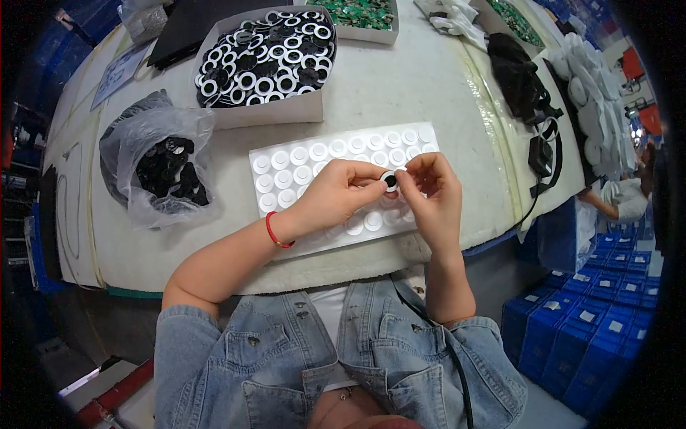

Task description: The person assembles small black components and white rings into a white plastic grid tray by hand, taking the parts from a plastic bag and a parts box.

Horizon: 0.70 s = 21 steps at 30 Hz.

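I list: left hand (346, 189), reaching across, and right hand (434, 196), upright, fingertips pinching one black-and-white ring (390, 181) above white tray (325, 244) of discs (338, 149); carton (279, 113), loose rings (266, 86); clear bag (193, 125), black parts (166, 168).

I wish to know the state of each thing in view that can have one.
Black-and-white ring: held in fingers, black centre showing
Left hand: pinching the ring
Right hand: fingertips at the ring, exact grip unclear
White tray: flat, with round white pieces in rows
Large box: open, full of rings
Neighbouring green-filled box: open
Plastic bag: open, black pieces inside
Denim jacket: worn open
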Tool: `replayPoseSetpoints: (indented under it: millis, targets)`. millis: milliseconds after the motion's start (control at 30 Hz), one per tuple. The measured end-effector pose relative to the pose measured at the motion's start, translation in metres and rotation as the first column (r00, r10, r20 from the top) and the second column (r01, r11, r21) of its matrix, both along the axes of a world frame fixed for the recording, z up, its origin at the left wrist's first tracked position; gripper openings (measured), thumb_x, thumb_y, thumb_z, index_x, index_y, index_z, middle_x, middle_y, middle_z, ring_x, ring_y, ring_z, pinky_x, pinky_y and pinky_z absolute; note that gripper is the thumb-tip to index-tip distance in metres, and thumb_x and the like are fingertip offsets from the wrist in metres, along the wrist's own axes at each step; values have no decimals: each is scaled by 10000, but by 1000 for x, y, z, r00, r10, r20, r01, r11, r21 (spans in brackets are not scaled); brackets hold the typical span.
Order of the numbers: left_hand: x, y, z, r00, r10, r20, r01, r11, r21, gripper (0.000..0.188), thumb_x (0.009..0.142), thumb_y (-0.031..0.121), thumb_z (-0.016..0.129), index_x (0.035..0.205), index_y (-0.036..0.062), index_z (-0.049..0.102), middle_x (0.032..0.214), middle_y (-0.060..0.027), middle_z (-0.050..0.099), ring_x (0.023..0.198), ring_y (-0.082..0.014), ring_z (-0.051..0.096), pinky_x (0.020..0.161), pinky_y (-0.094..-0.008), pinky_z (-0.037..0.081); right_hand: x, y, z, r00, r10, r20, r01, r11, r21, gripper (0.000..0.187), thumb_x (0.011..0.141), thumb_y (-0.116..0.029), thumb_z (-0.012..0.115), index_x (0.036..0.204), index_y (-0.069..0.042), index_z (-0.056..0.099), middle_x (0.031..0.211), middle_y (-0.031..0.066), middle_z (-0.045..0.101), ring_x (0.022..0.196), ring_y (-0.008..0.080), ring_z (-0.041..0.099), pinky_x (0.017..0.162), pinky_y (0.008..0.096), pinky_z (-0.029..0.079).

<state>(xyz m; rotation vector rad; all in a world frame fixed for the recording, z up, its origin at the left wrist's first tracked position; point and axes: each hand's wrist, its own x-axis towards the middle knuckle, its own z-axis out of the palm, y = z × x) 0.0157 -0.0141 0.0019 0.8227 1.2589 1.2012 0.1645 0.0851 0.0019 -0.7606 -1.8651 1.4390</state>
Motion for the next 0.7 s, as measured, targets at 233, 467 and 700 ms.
replayPoseSetpoints:
  millis: [233, 467, 700]
  targets:
    - [-1, -3, 2, 999, 24, 37, -24, 1000, -19, 255, 914, 83, 555, 1136, -24, 624, 654, 49, 578, 458, 6, 399, 399, -180, 294, 3, -9, -16, 989, 33, -143, -74, 954, -290, 146, 855, -1, 643, 865, -36, 502, 778, 5, 544, 623, 36, 538, 524, 167, 409]
    - [-24, -2, 11, 929, 272, -251, -244, 960, 138, 219, 895, 92, 575, 1074, -3, 657, 697, 18, 646, 462, -4, 438, 408, -177, 332, 5, -11, -8, 996, 51, -71, -65, 976, -206, 204, 828, -33, 695, 809, -50, 492, 703, -37, 500, 615, 26, 469, 545, 174, 376]
    - [-107, -12, 47, 91, 644, -760, -441, 710, 549, 251, 926, 115, 570, 1170, 88, 625, 695, 37, 609, 547, 0, 454, 466, -183, 344, 20, 41, -1, 987, -114, 117, 111, 993, 38, 159, 829, -57, 673, 800, -12, 524, 705, 13, 536, 622, 58, 490, 557, 213, 391]
